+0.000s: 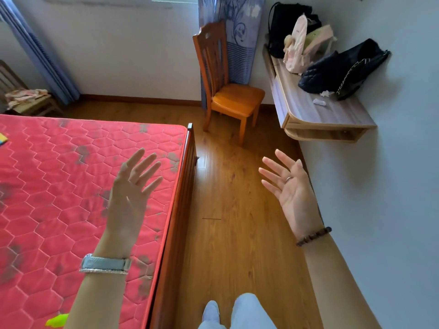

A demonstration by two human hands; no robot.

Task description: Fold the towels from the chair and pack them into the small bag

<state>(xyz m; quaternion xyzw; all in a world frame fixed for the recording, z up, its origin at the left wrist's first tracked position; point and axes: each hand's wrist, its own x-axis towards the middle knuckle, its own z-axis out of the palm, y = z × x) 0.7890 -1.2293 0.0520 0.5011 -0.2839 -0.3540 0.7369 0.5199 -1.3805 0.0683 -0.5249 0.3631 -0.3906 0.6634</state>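
Hands are both raised in front of the person. The left hand (pixel 135 186) is over the red quilted mattress (pixel 59 186), its fingers (pixel 145 166) straight and spread apart, with a silver watch (pixel 105 263) at the wrist. The right hand (pixel 288 186) is over the wooden floor (pixel 225 210), palm to the camera, fingers (pixel 283 160) also straight and fanned apart, with a ring (pixel 288 179) and a bead bracelet (pixel 313 236). Pale pink towels (pixel 26 95) lie heaped on a wooden chair (pixel 40 106) at the far left, beyond the bed. An orange chair (pixel 235 98) stands ahead by the curtain. On the wall-mounted counter (pixel 332 115) to the right rest a black bag (pixel 282 22), a pink bag (pixel 298 43) and a dark quilted bag (pixel 332 70).
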